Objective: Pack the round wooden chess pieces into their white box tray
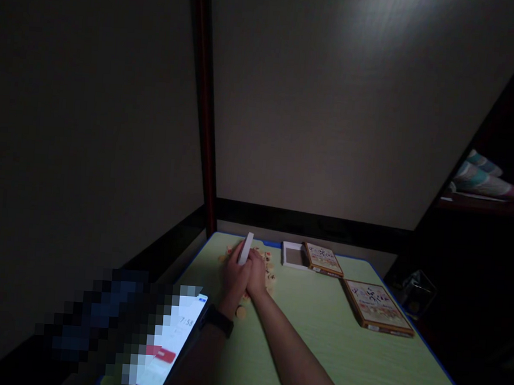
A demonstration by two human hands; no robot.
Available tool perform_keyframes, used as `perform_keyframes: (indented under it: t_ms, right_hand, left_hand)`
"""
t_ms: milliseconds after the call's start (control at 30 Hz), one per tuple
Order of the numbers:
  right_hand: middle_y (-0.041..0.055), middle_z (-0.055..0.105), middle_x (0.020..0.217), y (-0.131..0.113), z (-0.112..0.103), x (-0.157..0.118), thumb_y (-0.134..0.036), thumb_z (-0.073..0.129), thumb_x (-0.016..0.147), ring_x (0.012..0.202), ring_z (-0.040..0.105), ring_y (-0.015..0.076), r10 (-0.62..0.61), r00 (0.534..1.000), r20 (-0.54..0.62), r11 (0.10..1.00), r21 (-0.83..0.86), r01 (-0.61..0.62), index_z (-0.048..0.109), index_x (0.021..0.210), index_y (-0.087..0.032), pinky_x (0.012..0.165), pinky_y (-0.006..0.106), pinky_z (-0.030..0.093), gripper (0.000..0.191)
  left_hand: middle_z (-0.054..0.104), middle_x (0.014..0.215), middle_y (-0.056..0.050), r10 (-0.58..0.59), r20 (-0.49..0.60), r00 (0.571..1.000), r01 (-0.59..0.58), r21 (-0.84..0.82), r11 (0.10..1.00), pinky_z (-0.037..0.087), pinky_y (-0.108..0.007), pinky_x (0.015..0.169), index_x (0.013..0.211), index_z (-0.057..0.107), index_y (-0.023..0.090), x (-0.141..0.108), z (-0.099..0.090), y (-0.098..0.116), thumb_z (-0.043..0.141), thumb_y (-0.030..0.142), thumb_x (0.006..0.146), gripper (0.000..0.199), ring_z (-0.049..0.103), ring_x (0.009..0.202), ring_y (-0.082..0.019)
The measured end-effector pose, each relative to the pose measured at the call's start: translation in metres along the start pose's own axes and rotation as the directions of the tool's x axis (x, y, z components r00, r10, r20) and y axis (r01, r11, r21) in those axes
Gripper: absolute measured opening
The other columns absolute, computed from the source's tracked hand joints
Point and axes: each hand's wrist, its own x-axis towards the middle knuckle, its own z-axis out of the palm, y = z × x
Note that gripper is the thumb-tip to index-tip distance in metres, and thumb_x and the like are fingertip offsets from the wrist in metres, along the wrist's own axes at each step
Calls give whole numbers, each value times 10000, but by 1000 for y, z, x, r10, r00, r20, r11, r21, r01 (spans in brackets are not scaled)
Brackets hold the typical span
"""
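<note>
My left hand point(235, 273), with a dark band at the wrist, is closed around a thin white object point(246, 248) that stands upright and tilted. It looks like a shallow box seen edge-on. My right hand point(257, 273) presses against my left hand, its fingers closed; what they hold, if anything, is hidden. Round wooden pieces with printed characters point(270, 274) lie on the green table point(308, 313) beneath and around both hands. One separate round piece point(241, 312) sits nearer to me, beside my left wrist.
An open white tray point(294, 266) lies at the table's back, touching a decorated box point(324, 260). A larger decorated box point(378, 305) is at the right. A lit phone point(175, 333) is at the left edge. Walls border the table's back and left.
</note>
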Motion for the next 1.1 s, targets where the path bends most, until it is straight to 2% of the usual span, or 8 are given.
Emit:
perform_keyframes:
  t_ms: [133,267,533,700,867,933,1033,1100]
  right_hand:
    - [126,702,1067,-7,-2,-5,-91,438,844,1058,586,252,-1,1000,3,998,-58,1,736,1025,-171,984,362,415,358]
    - [117,692,1079,-13,-7,-9,-116,450,878,1059,575,257,-14,1000,12,995,-103,15,725,1040,-192,984,372,409,328]
    - [111,678,1153,-21,-13,-12,-138,391,946,1122,538,272,-31,999,31,984,-173,35,716,1113,-216,1013,404,371,373]
    - [72,647,1289,-19,-12,-14,-128,426,938,1252,446,308,-47,994,101,952,-297,75,703,1165,-253,1069,454,296,380]
    - [97,671,1240,-17,-12,-14,-110,441,920,1219,464,312,-41,988,151,933,-349,92,684,1198,-220,1059,447,302,386]
    - [106,676,1224,-17,-11,-13,-109,463,908,1209,470,305,-40,985,165,928,-359,98,685,1197,-210,1059,433,303,378]
    - [107,677,1214,-17,-10,-13,-120,505,887,1203,470,295,-39,980,194,921,-374,110,683,1199,-208,1051,413,311,370]
    - [101,670,1230,-17,-10,-13,-131,527,878,1208,464,290,-34,976,213,915,-386,116,672,1219,-219,1049,414,311,381]
  left_hand:
    - [737,1021,-27,51,-61,997,-46,77,996,349,-328,1112,896,756,265,0,-1,-2,666,-8,610,405,572,1208,-264]
    - [741,1025,-20,71,-116,991,-64,58,996,405,-307,1061,887,737,278,4,-3,-8,691,75,662,306,569,1226,-244]
    - [737,1027,-19,102,-128,986,-105,-16,994,368,-304,1091,899,733,281,3,-5,-7,642,28,678,349,557,1235,-235]
    - [724,1071,-8,96,-85,992,-84,131,988,340,-321,1116,938,745,301,3,-5,-7,632,47,703,364,540,1240,-242]
    - [736,1002,-23,86,-34,996,-74,275,959,387,-338,1077,879,754,297,0,-6,-2,635,62,703,317,554,1214,-267]
    - [740,995,-21,88,-12,996,-81,280,956,409,-326,1054,869,758,304,-1,-7,1,633,57,703,322,568,1195,-264]
    - [744,988,-13,102,-19,995,-92,289,953,410,-306,1048,862,768,305,-1,-6,4,625,39,696,345,596,1153,-251]
    - [746,1007,-9,129,-17,992,-113,368,923,415,-293,1040,914,769,299,-1,-6,5,610,41,714,363,618,1119,-235]
